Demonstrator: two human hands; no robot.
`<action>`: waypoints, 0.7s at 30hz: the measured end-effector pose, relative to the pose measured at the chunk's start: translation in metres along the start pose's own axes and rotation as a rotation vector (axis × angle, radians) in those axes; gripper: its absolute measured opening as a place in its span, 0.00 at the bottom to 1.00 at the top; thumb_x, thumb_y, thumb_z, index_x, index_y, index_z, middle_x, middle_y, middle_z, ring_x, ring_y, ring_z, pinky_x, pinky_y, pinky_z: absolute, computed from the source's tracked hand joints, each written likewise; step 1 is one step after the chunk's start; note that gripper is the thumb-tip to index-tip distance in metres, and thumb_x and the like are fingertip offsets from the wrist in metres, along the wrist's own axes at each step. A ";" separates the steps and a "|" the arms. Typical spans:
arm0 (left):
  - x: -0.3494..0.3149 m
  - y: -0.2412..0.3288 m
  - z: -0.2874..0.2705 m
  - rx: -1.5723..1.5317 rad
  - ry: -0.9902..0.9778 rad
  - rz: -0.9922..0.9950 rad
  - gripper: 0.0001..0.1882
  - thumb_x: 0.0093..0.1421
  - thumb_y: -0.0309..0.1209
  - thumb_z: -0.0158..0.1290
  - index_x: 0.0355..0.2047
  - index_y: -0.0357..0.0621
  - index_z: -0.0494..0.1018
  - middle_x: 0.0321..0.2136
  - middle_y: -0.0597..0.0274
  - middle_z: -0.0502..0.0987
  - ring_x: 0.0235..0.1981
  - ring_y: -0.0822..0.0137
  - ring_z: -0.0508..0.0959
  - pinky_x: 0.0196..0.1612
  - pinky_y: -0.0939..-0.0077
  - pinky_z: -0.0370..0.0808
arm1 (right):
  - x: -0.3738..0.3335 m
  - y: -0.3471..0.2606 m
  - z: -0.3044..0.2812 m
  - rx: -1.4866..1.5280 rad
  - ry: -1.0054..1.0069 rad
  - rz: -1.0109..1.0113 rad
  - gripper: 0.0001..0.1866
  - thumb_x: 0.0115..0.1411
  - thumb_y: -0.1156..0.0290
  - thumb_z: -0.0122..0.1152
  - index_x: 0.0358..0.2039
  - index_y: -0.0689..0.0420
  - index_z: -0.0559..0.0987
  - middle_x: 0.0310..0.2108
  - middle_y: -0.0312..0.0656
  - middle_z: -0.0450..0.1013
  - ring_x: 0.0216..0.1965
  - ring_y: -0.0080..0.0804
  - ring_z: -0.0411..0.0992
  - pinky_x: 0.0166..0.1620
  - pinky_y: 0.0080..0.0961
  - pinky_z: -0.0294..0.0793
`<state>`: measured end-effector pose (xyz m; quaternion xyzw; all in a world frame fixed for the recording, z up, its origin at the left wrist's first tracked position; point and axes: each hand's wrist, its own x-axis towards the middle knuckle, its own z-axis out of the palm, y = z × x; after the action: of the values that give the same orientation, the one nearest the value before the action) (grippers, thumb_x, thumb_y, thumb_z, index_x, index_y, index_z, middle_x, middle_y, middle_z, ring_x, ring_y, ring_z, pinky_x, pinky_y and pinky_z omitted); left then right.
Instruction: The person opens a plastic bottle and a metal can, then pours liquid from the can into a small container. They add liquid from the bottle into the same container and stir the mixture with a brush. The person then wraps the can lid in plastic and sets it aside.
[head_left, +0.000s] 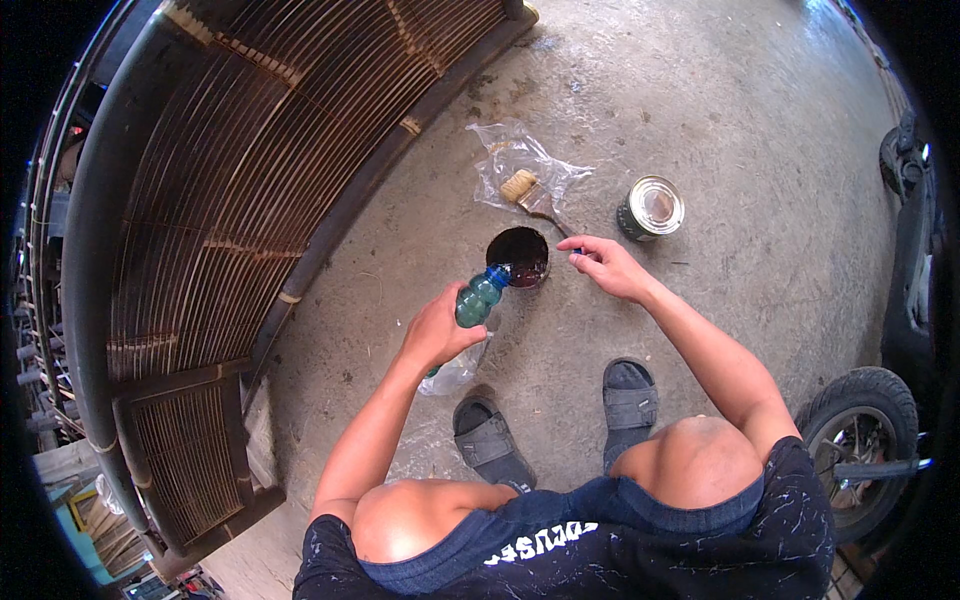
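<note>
My left hand (445, 328) is closed round a green plastic bottle (477, 302) with a blue neck. The bottle is tilted, its mouth at the rim of a round container (517, 243) with dark, glossy liquid inside. In my right hand (607, 268) is the handle of a paintbrush (537, 201), gripped near its end. Its pale bristles point away from me, over or on a crumpled clear plastic bag (505, 150). Whether the bristles touch the bag I cannot tell.
A closed metal can (656, 205) stands on the concrete floor (740, 290), right of the brush. Another clear plastic piece (458, 373) lies below my left hand. A slatted bamboo bench (290, 130) fills the left side. A motorbike wheel (858, 440) is at the lower right.
</note>
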<state>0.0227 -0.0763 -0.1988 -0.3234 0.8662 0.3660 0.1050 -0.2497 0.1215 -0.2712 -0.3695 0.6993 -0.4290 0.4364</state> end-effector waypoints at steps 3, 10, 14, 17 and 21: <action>-0.001 0.001 -0.001 -0.004 0.002 -0.003 0.43 0.44 0.43 0.68 0.61 0.45 0.66 0.50 0.43 0.79 0.52 0.43 0.78 0.55 0.54 0.74 | -0.002 -0.005 0.000 0.003 -0.006 0.019 0.17 0.68 0.64 0.58 0.56 0.51 0.80 0.34 0.35 0.78 0.36 0.21 0.71 0.44 0.25 0.73; 0.000 -0.002 0.006 -0.039 0.025 0.016 0.44 0.44 0.44 0.66 0.61 0.42 0.66 0.49 0.40 0.79 0.52 0.41 0.79 0.55 0.54 0.74 | -0.002 -0.005 0.000 -0.012 -0.011 0.032 0.17 0.68 0.64 0.58 0.56 0.51 0.79 0.36 0.37 0.79 0.37 0.23 0.72 0.46 0.27 0.74; 0.001 -0.002 0.007 -0.036 0.019 0.001 0.44 0.45 0.44 0.66 0.61 0.43 0.66 0.49 0.40 0.78 0.52 0.42 0.78 0.55 0.54 0.74 | -0.002 -0.006 0.000 -0.018 -0.012 0.024 0.17 0.68 0.64 0.58 0.56 0.51 0.79 0.36 0.37 0.79 0.38 0.23 0.72 0.46 0.27 0.74; 0.002 -0.002 0.006 -0.039 -0.001 -0.004 0.44 0.45 0.44 0.67 0.61 0.44 0.65 0.51 0.41 0.78 0.54 0.43 0.77 0.55 0.54 0.74 | -0.001 -0.005 0.001 -0.023 -0.019 0.030 0.17 0.68 0.64 0.58 0.56 0.51 0.79 0.36 0.37 0.79 0.38 0.23 0.73 0.46 0.27 0.74; 0.001 0.002 0.003 -0.029 0.000 0.010 0.43 0.44 0.43 0.67 0.60 0.43 0.66 0.51 0.42 0.78 0.53 0.43 0.77 0.55 0.54 0.74 | -0.001 -0.002 0.002 -0.021 -0.012 0.014 0.17 0.67 0.64 0.58 0.55 0.50 0.80 0.35 0.36 0.78 0.36 0.23 0.71 0.45 0.27 0.74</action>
<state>0.0205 -0.0734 -0.2006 -0.3205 0.8625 0.3791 0.0982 -0.2474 0.1211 -0.2697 -0.3716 0.7038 -0.4164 0.4396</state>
